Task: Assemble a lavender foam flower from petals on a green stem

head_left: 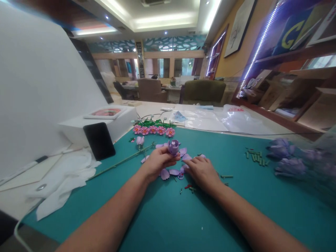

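My left hand [162, 161] grips a small purple toy flower head [173, 147], its cupped petals facing up, above the green mat. Close by on the right, my right hand [201, 171] reaches down to the loose purple petals [186, 156], fingers curved; whether it has picked one up is hidden. More petals lie below the hands, among them a pale purple one [165, 174] beside a small round purple piece [180, 176]. Short red and green pieces [190, 188] lie in front of my right hand. A green stem [120, 161] stretches across the mat to the left.
Pink flowers [153, 130] line the mat's back edge. A black phone [99, 140] leans against a white box [123, 120]; white tissue [65, 182] lies left. Green stem pieces [256, 156] and purple flowers [288, 157] lie right. Clear plastic bags [210, 119] cover the far table.
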`<state>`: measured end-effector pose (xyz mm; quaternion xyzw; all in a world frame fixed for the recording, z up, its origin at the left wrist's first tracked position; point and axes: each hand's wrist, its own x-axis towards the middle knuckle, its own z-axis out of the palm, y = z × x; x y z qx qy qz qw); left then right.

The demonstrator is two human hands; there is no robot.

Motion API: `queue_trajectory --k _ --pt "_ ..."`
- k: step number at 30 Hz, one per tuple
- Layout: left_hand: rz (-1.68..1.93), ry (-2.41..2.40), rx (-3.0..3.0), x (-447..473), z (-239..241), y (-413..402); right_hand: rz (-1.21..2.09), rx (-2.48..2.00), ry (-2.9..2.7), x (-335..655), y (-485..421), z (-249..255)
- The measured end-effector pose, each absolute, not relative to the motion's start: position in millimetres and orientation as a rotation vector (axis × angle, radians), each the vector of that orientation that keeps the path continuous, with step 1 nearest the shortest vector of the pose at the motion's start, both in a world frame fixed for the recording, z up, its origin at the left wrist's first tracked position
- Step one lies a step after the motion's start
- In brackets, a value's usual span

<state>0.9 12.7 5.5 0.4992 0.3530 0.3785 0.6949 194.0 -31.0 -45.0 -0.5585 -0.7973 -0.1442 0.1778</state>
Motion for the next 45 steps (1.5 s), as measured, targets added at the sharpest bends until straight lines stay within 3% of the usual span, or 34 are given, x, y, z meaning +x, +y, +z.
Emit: queue_trajectory --k 14,33,45 --pt "0.825 0.823 1.074 3 7 11 -0.064 -1.473 -2.063 203 -26 -48" --pt "0.838 0.873 1.112 3 3 14 -0.248 -1.199 -1.935 187 -50 -7" --pt "0.842 0.877 1.201 8 4 8 -0.678 -1.107 -2.009 182 -50 -12"
